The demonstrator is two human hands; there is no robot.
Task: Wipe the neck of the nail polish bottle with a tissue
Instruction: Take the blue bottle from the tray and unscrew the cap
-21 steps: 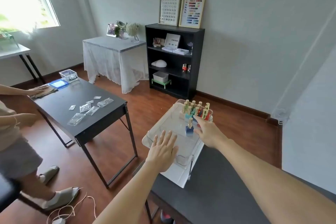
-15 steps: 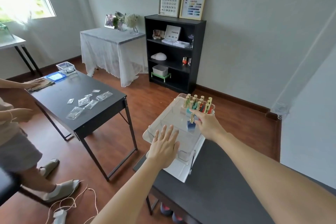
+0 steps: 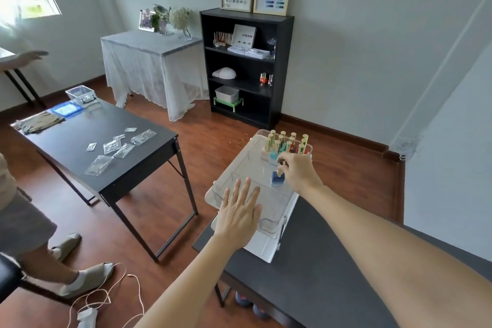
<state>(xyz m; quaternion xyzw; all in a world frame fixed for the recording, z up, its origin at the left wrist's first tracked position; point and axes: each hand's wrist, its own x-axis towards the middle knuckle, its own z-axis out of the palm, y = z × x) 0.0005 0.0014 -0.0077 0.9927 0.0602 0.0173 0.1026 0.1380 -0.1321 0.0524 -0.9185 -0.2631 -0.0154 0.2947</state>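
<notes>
Wood floor w/ a black shelf (image 3: 246,66) is showing behind the dark table (image 3: 332,274). Left hand (image 3: 239,213) is lying flat, fingers wide, on the clear box (image 3: 226,181). Right hand (image 3: 299,172) is pinching the gold cap of the blue nail polish bottle (image 3: 277,179) inside it.

Left hand (image 3: 241,214) flat, fingers spread; right hand (image 3: 299,172) pinching.
</notes>
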